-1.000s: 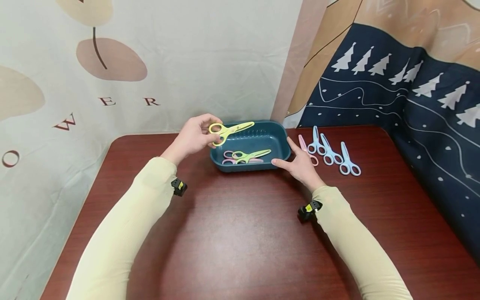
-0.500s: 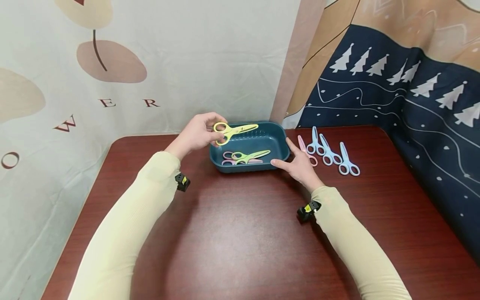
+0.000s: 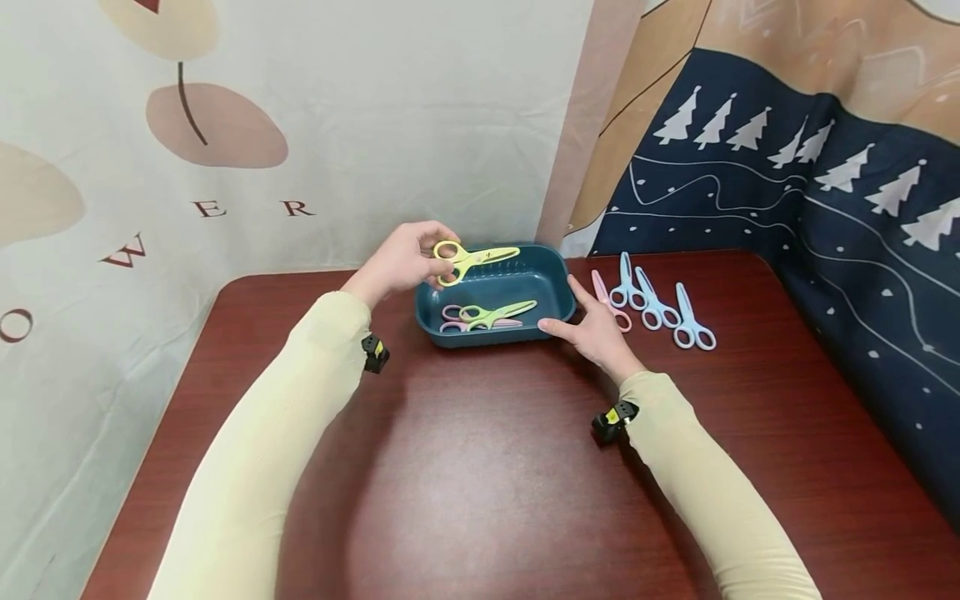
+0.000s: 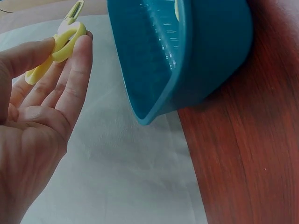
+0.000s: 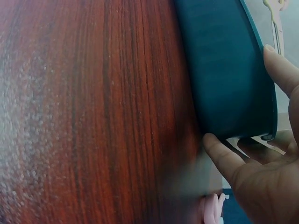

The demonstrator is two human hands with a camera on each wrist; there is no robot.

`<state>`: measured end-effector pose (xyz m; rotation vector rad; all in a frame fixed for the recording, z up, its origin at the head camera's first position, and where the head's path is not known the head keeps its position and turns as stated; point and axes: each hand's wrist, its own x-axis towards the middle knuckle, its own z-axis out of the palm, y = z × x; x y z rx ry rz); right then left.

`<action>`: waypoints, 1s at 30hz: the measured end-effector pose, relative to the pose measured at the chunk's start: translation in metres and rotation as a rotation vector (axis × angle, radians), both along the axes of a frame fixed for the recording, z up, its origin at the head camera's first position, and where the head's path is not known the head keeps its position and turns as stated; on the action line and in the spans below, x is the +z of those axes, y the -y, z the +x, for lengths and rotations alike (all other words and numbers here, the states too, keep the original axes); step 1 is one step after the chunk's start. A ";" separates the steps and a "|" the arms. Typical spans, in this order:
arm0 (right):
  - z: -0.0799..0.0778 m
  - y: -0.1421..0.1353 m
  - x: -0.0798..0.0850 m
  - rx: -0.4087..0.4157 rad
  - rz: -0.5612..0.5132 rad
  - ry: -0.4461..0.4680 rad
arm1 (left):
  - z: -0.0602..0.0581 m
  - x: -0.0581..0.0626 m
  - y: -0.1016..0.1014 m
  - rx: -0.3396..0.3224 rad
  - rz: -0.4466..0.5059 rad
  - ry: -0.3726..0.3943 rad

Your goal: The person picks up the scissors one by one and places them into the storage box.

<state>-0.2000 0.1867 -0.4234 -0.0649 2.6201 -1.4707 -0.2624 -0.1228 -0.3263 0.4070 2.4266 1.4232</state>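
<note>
My left hand (image 3: 405, 260) pinches yellow scissors (image 3: 487, 256) by the handle loops, thumb against fingers, above the left back part of a dark teal tray (image 3: 528, 285). The blades point right. In the left wrist view the yellow handles (image 4: 70, 43) show between thumb and fingertips, beside the tray wall (image 4: 215, 51). Green scissors (image 3: 495, 317) lie in the tray over pink scissors (image 3: 512, 322), which are partly covered. My right hand (image 3: 596, 335) holds the tray's right front corner, thumb at the front rim, fingers along the outer right side.
Right of the tray, on the dark red wooden table (image 3: 480, 467), lie pink scissors (image 3: 611, 302) and several light blue scissors (image 3: 692, 318). A pale printed cloth (image 3: 405, 125) hangs behind the table, and a navy cloth with white trees (image 3: 712, 192) on the right.
My left hand has moved a little to the right with the yellow scissors, over the tray. The right hand keeps its hold, and the other scissors lie where they were.
</note>
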 end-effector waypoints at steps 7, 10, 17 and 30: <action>0.001 0.000 -0.001 -0.004 -0.022 0.017 | -0.008 -0.002 -0.011 -0.015 -0.002 0.035; 0.000 -0.001 -0.001 -0.007 -0.027 0.018 | -0.012 -0.004 -0.016 -0.023 0.011 0.057; 0.000 -0.002 -0.001 -0.007 -0.024 0.023 | -0.020 -0.008 -0.027 -0.064 -0.016 0.072; 0.000 -0.002 0.000 -0.007 -0.035 0.032 | -0.030 -0.020 -0.041 -0.109 -0.006 0.133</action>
